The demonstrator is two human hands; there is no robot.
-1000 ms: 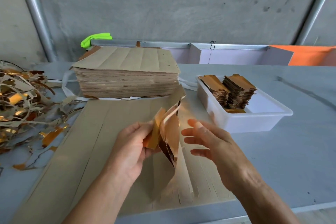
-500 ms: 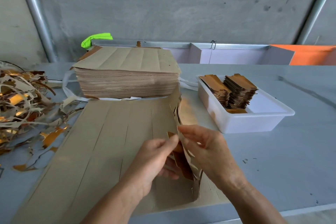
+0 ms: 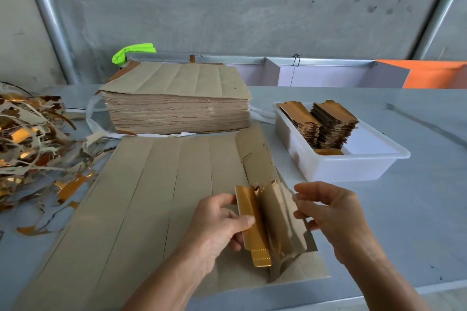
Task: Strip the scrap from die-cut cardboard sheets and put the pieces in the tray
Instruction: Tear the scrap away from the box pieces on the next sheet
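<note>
Left hand [image 3: 217, 222] low over the die-cut sheet [image 3: 141, 199], thumb pinching a gold-faced piece [image 3: 252, 225]. Right hand [image 3: 328, 212] alongside, fingers curled, pinching the folded brown strip [image 3: 280, 219]. Beyond on the bench [image 3: 417, 209]: white tray [image 3: 353, 166] of stacked pieces, sheet stack [image 3: 177, 111], scrap pile [image 3: 30, 139] far left.

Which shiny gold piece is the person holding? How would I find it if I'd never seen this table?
Start at the big brown sheet lying flat at the front of the grey table. At its right edge the left hand pinches a long narrow gold piece. Unlike the brown card around it, its shiny gold face is turned up, with a dotted tab at the near end.
</note>
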